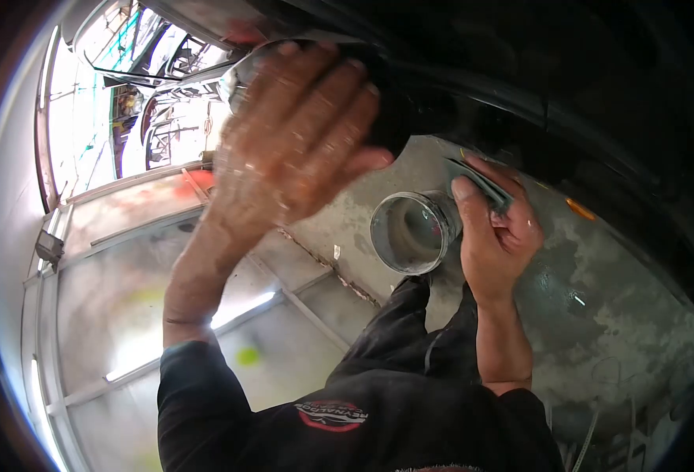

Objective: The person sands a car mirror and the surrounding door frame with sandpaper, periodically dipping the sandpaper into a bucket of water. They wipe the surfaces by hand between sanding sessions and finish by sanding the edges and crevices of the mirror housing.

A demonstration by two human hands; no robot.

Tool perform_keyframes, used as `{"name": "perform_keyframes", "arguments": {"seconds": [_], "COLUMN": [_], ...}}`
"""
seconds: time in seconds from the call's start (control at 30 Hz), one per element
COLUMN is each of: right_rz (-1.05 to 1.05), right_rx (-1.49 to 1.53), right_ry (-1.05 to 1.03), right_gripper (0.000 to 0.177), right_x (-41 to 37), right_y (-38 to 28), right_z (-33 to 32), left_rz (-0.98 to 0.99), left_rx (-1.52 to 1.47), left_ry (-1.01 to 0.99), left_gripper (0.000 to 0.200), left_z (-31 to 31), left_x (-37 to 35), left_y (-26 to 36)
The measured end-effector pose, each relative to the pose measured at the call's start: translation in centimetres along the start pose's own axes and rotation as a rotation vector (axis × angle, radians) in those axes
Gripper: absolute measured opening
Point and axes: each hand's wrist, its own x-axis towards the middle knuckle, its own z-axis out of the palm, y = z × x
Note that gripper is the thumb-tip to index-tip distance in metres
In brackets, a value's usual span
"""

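My left hand [300,130] is spread open and wet, its palm turned toward a dark, glossy curved surface [473,79] at the top of the view. Whether it touches that surface cannot be made out. Between the thumb and fingers of my right hand [498,228] is a folded dark grey-green sheet [485,189], held just below the dark surface's edge. A round bucket [377,236] with cloudy liquid inside stands on the floor, to the left of my right hand.
Wet, stained concrete floor [599,307] lies at the right. Framed panels [127,291] with a light strip run along the left. An orange item [580,209] shows by the dark surface's lower edge. My legs are just below the bucket.
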Motion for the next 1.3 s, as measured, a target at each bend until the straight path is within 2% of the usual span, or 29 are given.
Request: {"name": "perform_keyframes", "arguments": {"seconds": [0.1,0.3,0.4,0.53,0.63,0.73,0.93,1.03,1.13,1.23,1.3], "right_rz": [-0.171,-0.388,-0.218,-0.142,-0.163,-0.141,-0.032,-0.087,-0.043,-0.165,-0.169], "right_rx": [-0.171,-0.460,-0.369,-0.325,-0.459,-0.449,-0.611,-0.658,-0.498,-0.618,-0.632], "right_ry": [-0.053,-0.049,-0.134,-0.135,-0.179,-0.222,-0.311,-0.311,-0.225,-0.251,-0.273], "right_gripper": [0.019,0.037,0.043,0.045,0.039,0.030,0.020,0.019,0.016,0.019,0.022], "right_x": [1.5,3.3,2.2,1.6,2.6,5.1,9.3,8.4,7.6,10.0,9.5], "right_y": [-0.1,1.1,0.2,0.6,0.4,0.2,-0.8,-0.4,-0.4,-0.8,-0.8], "right_z": [1.1,3.6,3.5,3.8,3.9,4.4,6.6,5.5,5.3,7.2,6.5], "left_rz": [-0.010,-0.130,-0.153,-0.215,-0.239,-0.240,-0.271,-0.289,-0.285,-0.274,-0.279], "left_rx": [0.034,-0.069,-0.151,-0.204,-0.225,-0.210,-0.203,-0.190,-0.182,-0.180,-0.191], "left_ry": [0.063,0.260,0.328,0.353,0.400,0.485,0.510,0.400,0.398,0.417,0.431], "left_gripper": [0.042,0.043,0.050,0.058,0.062,0.062,0.062,0.067,0.067,0.066,0.065], "left_z": [-0.6,0.5,1.7,3.0,4.1,5.4,5.9,5.1,5.4,5.5,5.6], "left_x": [0.3,-1.7,-3.1,-4.0,-4.2,-4.2,-4.0,-4.0,-4.0,-4.1,-4.2], "left_y": [-2.1,-3.7,-3.7,-2.9,-2.7,-2.7,-2.6,-2.2,-2.2,-2.6,-2.5]}}
